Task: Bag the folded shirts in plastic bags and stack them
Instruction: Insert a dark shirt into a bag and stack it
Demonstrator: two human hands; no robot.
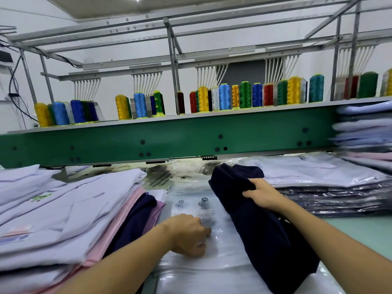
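Note:
My right hand [259, 195] grips a folded navy shirt [258, 228] along its edge and holds it tilted over the pile of clear plastic bags [191, 200] in the middle of the table. My left hand [188, 234] lies on the top bag with its fingers curled and pinching the plastic. On the left is a pile of folded shirts [63, 211], white on top with pink, navy and lilac ones below. A stack of bagged shirts [331, 187] lies on the right, a white one on top of dark ones.
A green machine beam [169, 136] crosses behind the table, with a shelf of coloured thread cones [224, 96] above it. A tall stack of folded shirts [364, 132] stands at the far right. Bare green tabletop [360, 228] shows at the right front.

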